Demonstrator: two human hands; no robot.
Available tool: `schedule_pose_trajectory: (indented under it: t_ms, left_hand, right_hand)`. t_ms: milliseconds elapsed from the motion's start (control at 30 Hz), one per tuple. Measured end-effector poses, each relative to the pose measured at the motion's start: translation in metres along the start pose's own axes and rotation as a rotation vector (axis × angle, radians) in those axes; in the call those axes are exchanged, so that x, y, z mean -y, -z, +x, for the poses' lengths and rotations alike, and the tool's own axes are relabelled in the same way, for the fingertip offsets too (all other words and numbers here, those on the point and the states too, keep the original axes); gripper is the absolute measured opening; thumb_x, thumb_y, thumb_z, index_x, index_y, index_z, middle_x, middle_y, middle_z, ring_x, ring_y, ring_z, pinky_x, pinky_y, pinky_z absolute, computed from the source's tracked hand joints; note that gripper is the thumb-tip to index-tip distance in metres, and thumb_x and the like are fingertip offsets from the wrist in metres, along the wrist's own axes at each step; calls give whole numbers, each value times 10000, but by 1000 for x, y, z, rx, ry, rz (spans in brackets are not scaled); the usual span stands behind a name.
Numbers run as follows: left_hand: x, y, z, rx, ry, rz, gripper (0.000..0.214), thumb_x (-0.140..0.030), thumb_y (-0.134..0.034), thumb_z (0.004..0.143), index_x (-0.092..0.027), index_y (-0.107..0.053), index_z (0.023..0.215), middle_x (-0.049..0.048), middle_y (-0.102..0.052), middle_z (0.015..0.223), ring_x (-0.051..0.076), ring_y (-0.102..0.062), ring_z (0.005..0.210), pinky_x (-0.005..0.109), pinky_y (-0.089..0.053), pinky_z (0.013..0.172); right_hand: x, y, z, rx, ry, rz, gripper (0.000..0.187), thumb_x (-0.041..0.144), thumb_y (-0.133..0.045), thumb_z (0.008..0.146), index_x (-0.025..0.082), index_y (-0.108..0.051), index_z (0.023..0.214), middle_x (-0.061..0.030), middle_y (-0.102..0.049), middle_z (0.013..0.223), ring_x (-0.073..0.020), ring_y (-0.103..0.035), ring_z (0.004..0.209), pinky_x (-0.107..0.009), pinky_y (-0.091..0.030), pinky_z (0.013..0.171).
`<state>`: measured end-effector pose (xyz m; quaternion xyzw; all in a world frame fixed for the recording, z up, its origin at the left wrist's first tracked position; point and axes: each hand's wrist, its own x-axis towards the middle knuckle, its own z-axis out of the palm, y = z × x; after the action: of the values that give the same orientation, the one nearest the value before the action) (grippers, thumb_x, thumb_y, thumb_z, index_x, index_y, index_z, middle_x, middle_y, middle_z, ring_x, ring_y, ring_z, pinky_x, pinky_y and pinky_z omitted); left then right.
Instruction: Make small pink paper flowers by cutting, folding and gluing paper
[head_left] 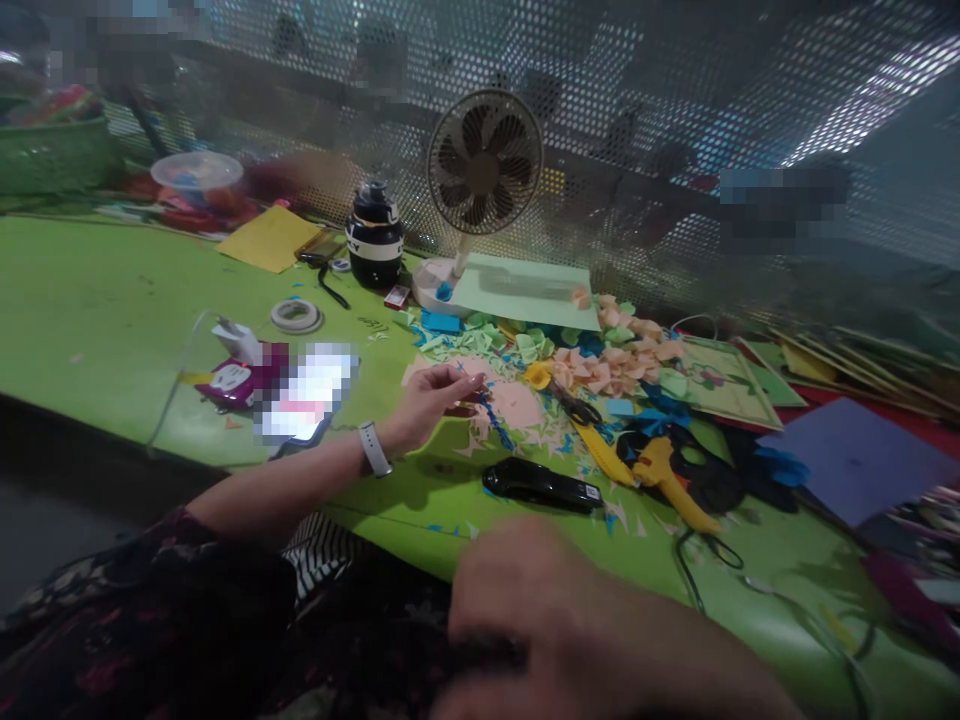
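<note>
Over scattered paper scraps (517,405) on the green table, my left hand (431,405) has its thumb and fingertips pressed together. Whatever they pinch, if anything, is too small to make out. A watch with a pale strap (374,449) circles that wrist. My right hand (517,600) is smeared by motion close to the camera, so its fingers cannot be read. Just beyond it lies a black stapler (540,485). Dark-handled scissors (576,402), a long yellow tool (606,456) and a yellow glue gun (667,480) lie to the right of the scraps.
A fan (484,165) stands at the back beside a dark jug (375,240). Peach and green paper pieces (615,360) are heaped before it. Left are a tape roll (295,316) and a lit phone (307,395). A purple sheet (859,460) and cables lie right.
</note>
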<state>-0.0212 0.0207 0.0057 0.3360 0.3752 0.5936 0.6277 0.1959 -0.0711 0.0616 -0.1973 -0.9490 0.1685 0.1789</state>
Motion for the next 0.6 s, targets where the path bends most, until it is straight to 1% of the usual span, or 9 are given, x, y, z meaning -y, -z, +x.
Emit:
schedule_pose_trajectory:
  t_ms: [33,100,167,200,233,300,400,467,600]
  left_hand:
    - [0,0,0,-3,-4,-10,359,-402,-875,644,-157,-614,677,36,-743,791,137,-697,699,265,-551,635]
    - [0,0,0,-5,-18,-23,356,-399,-873,647,-155,-617,681,30,-737,780,134,-691,698,273,-551,658]
    - [0,0,1,-2,-36,-23,339,-393,-862,668,-152,-625,689,29,-734,782,130,-688,714,281,-549,693]
    - [1,-1,1,-4,-44,-22,333,-391,-857,677,-150,-627,686,28,-731,781,126,-686,724,282,-546,712]
    - [2,-1,1,-10,-50,-23,330,-389,-856,681,-149,-628,679,26,-729,780,124,-684,736,281,-542,729]
    - [4,-1,2,-18,-59,-27,332,-385,-858,679,-149,-625,662,26,-730,787,123,-684,770,277,-532,762]
    - [7,-1,2,-7,-76,-29,329,-386,-851,690,-151,-625,652,26,-735,804,126,-686,810,278,-523,798]
    - [8,-1,2,9,-90,-25,312,-395,-842,703,-154,-645,682,23,-739,821,124,-687,808,283,-526,803]
    - [8,1,2,56,-146,-3,282,-387,-855,690,-173,-720,816,23,-753,855,124,-691,783,292,-540,799]
  right_hand:
    - [-5,2,19,-71,-41,-40,248,519,-595,904,308,-701,825,9,-708,745,-179,-644,702,-300,-529,625]
    - [-23,4,48,-255,-150,-165,268,485,-571,938,252,-702,932,-57,-741,896,-218,-675,824,-342,-536,733]
    - [-48,0,61,-379,-219,-301,356,509,-585,925,199,-686,1065,-127,-736,1028,-283,-676,959,-400,-528,816]
    - [-59,-4,62,-373,-221,-334,439,548,-612,894,168,-673,1105,-151,-735,1037,-311,-677,956,-424,-529,805]
    - [-69,-10,60,-356,-227,-360,467,539,-622,890,147,-660,1141,-165,-734,1053,-323,-681,951,-436,-527,795]
    - [-80,-20,55,-336,-230,-403,389,464,-611,919,150,-660,1145,-159,-745,1042,-316,-691,920,-431,-521,770]
    - [-84,-30,49,-337,-239,-412,226,312,-537,973,192,-673,1107,-112,-764,1001,-266,-706,870,-390,-514,753]
    - [-84,-31,50,-373,-242,-397,220,268,-499,983,199,-675,1095,-99,-768,989,-251,-710,861,-379,-520,752]
    - [-87,-28,52,-428,-247,-336,240,246,-468,982,194,-668,1103,-103,-759,1032,-251,-710,906,-383,-544,772]
